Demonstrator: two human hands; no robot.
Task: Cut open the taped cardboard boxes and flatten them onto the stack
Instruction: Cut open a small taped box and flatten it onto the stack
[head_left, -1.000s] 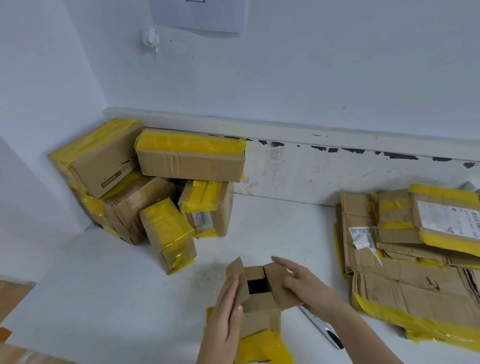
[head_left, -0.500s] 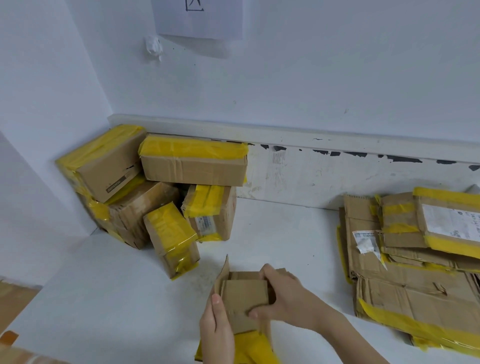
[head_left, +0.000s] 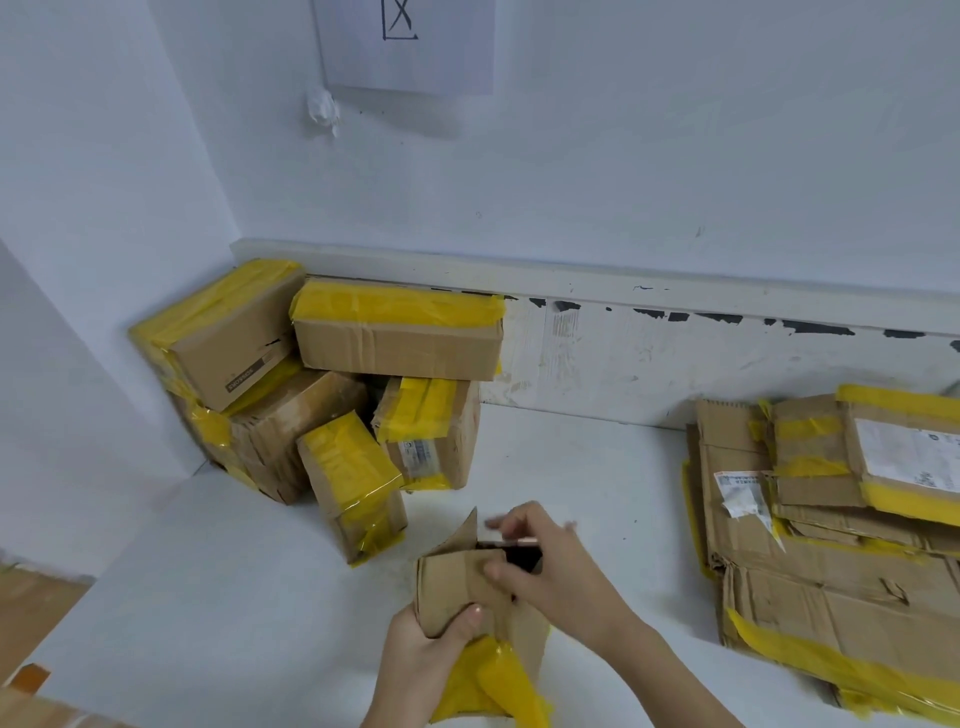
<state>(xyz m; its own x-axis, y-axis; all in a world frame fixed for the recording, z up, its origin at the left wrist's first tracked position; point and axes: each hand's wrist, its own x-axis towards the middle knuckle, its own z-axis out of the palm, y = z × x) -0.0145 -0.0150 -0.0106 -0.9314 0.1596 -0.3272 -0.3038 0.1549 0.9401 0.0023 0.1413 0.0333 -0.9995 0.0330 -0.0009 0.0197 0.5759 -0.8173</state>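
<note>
A small opened cardboard box (head_left: 457, 582) with loose yellow tape hanging from its near end is held above the white table (head_left: 208, 597). My left hand (head_left: 426, 654) grips its near lower side, thumb on the cardboard. My right hand (head_left: 550, 566) pinches its top flaps, thumb on the front face and fingers over the far edge; the dark inside shows at the top. A pile of several taped boxes (head_left: 322, 395) sits in the back left corner. The stack of flattened cardboard (head_left: 831, 561) lies on the right.
White walls close off the back and left. A paper sheet (head_left: 410, 41) hangs on the back wall. The table's left edge drops to a wooden floor (head_left: 36, 613).
The box's flaps, spread open a second ago, are now folded inward. My right hand has moved from the right flap onto the top of the box. My left hand has slid down toward its near end.
</note>
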